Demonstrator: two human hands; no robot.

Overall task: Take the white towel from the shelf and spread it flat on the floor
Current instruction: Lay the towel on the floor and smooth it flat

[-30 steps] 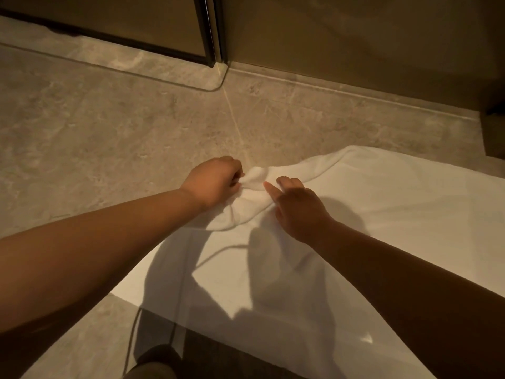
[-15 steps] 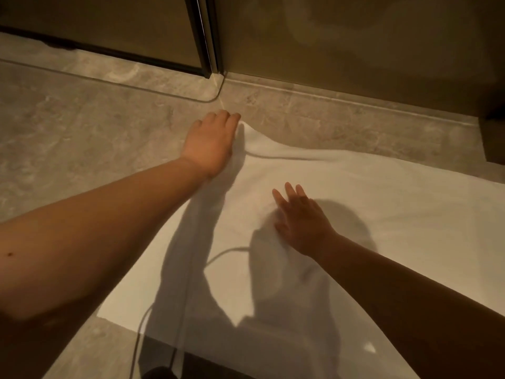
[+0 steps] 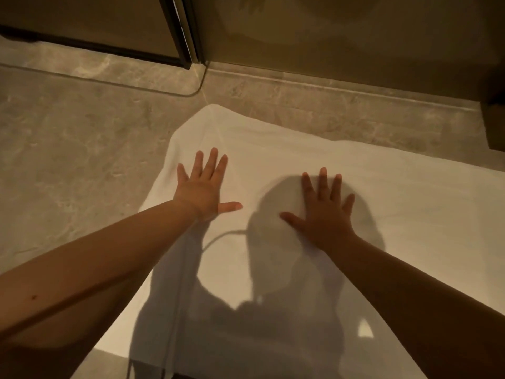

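Head view: the white towel (image 3: 388, 187) lies on the stone floor (image 3: 82, 165), filling the centre and right of the frame. Its far corner reaches the upper middle, near the dark door frame (image 3: 181, 34). The left hand (image 3: 203, 188) rests palm down on the cloth near its left edge, and the right hand (image 3: 325, 214) rests palm down just right of centre. The 2 hands are apart. Neither has a grip on anything: all fingers are straight and spread, pressing on the fabric. Flat palms suit this step, since they likely pin the cloth and push out creases without bunching it as a pinch would. The person's shadow darkens the lower middle, so wrinkles there are hard to judge. The lit part looks smooth, and I judge the spreading nearly done.
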